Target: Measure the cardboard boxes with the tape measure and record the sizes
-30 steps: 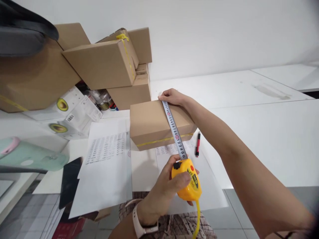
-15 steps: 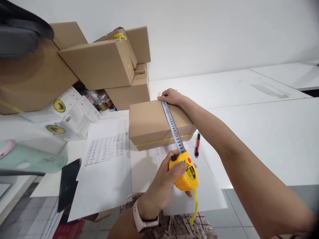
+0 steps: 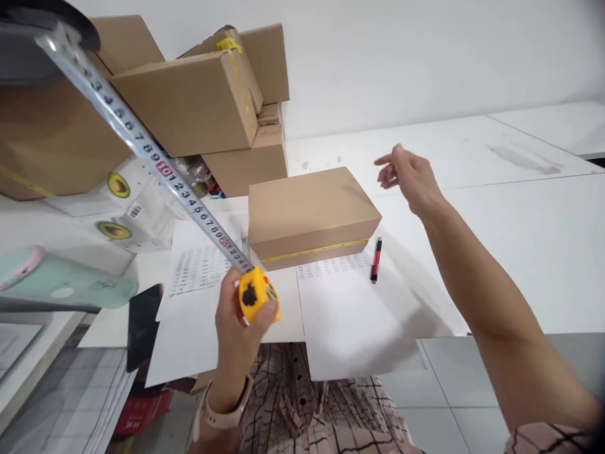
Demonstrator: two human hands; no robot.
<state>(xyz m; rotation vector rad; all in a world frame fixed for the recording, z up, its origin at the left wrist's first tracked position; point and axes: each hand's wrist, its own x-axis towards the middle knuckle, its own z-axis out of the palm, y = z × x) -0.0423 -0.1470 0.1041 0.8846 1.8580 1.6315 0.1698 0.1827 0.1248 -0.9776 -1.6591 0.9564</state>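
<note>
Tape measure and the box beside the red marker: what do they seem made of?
Tape measure case: probably hard plastic, its bright yellow surface smooth. Blade: likely metal, silvery with glossy reflections. Box: apparently cardboard, matte brown with crisp, straight edges.

Left fingers (image 3: 265, 316) grip extended tape measure (image 3: 255, 289); right fingers (image 3: 389, 173) — near box (image 3: 312, 208).

Tape measure (image 3: 256, 291), right fingers (image 3: 388, 176) now off box (image 3: 309, 207)
</note>
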